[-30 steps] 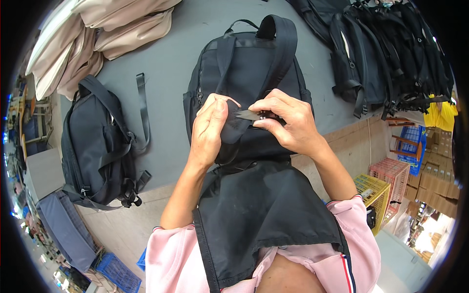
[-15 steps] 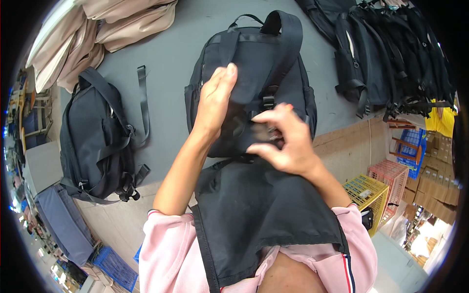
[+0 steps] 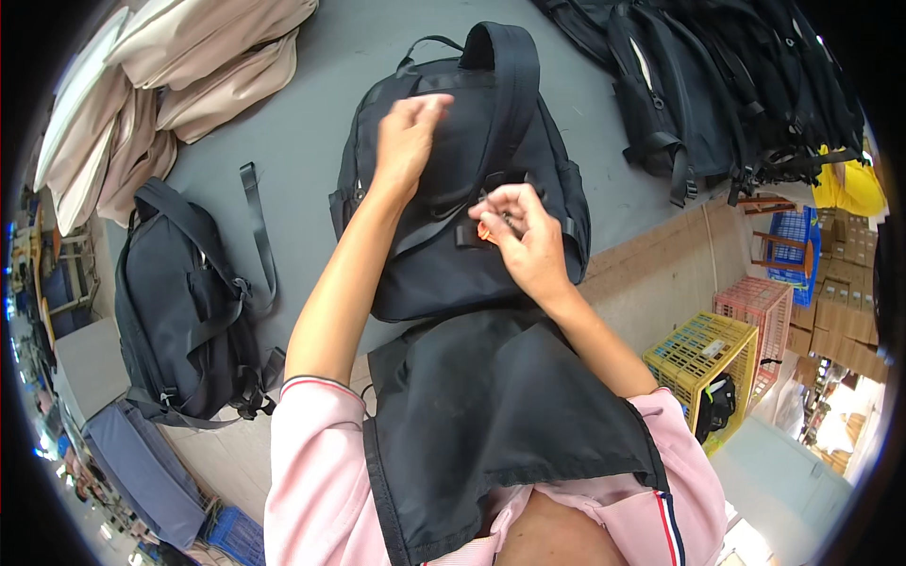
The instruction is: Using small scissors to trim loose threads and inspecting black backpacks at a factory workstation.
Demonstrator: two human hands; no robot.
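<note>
Both hands on the black fabric backpack [image 3: 453, 189], long axis running near-to-far on the grey desk [image 3: 311, 141].
Left hand [image 3: 408, 141] presses farther up, fingers curled; right hand [image 3: 524, 236] pinches a small orange piece [image 3: 484, 231] nearer.

A grey table [image 3: 311, 132] stands beside yellow [image 3: 703, 354] and pink crates [image 3: 760, 311].

Both hands [image 3: 406, 141] [image 3: 524, 236] on black backpack [image 3: 462, 236] — right perhaps pinching something small.

I see a pink short-sleeved top with a thin dark stripe edging each cuff, and a black apron [image 3: 491, 415] hanging below my 2 bare hands, left hand [image 3: 408, 141], right hand [image 3: 524, 236].
</note>
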